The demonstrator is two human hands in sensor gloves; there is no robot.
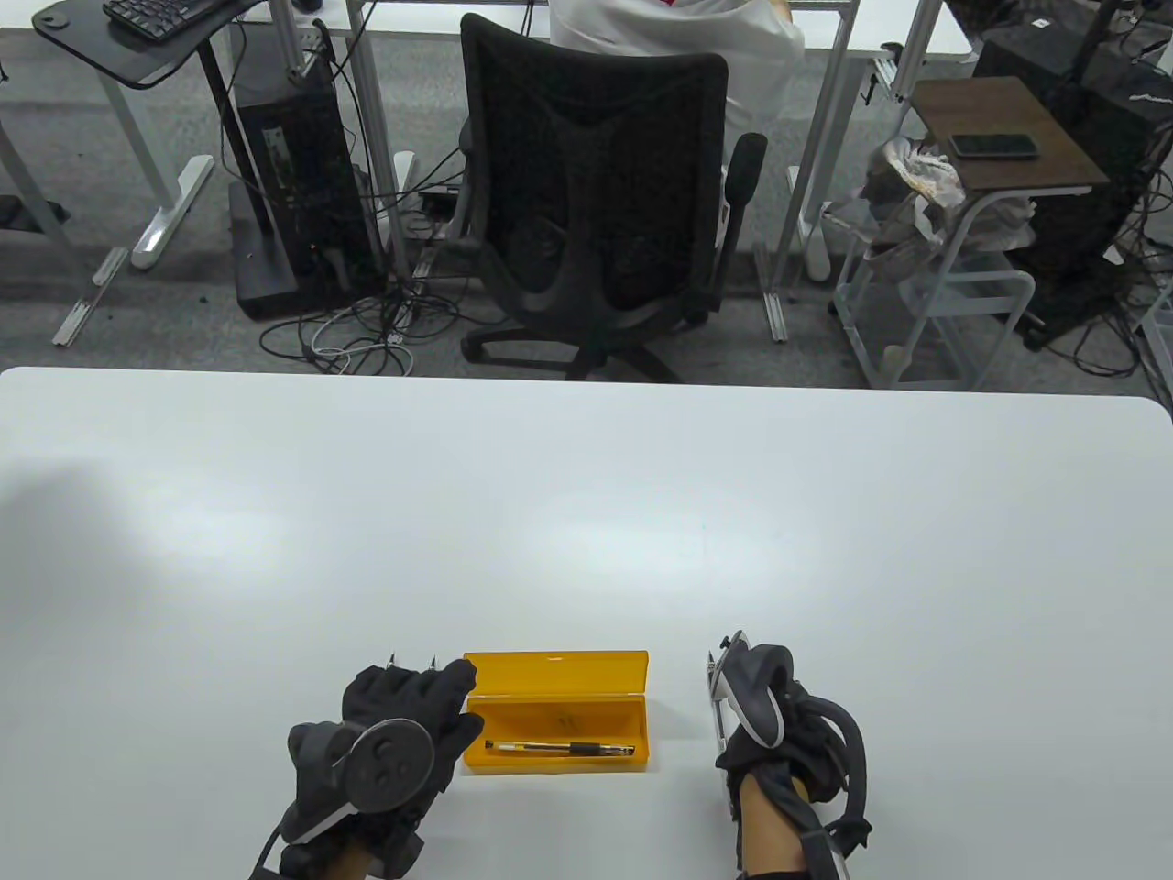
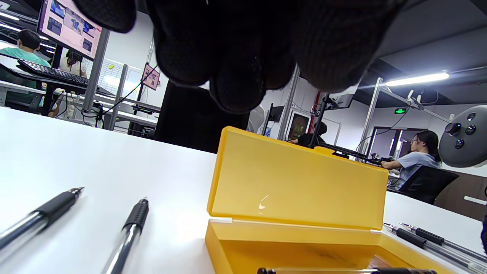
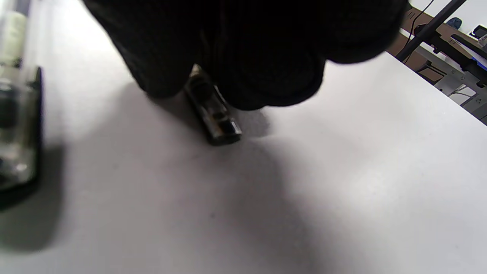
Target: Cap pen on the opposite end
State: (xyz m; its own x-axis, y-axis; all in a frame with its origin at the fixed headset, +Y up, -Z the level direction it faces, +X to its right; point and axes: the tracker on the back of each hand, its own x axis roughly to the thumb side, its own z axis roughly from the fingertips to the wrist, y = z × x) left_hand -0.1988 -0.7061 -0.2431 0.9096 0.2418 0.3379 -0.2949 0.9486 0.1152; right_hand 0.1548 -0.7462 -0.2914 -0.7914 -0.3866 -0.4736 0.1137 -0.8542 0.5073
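An open yellow pen case [image 1: 554,676] lies at the table's near edge with one black pen [image 1: 559,749] inside. My left hand [image 1: 431,697] rests flat just left of the case, over two pens whose tips [image 1: 394,660] stick out past the fingers. In the left wrist view these two pens [image 2: 131,224] lie loose on the table under the hanging fingers [image 2: 236,76]. My right hand [image 1: 742,733] is right of the case, beside two more pens [image 1: 717,701]. In the right wrist view its fingers [image 3: 266,68] grip a pen [image 3: 215,118] whose end touches the table.
The case lid [image 2: 296,182] stands upright behind the tray. Another pen [image 3: 15,95] lies blurred at the left edge of the right wrist view. The white table [image 1: 586,513] stretches far ahead. A black office chair [image 1: 596,202] stands beyond its far edge.
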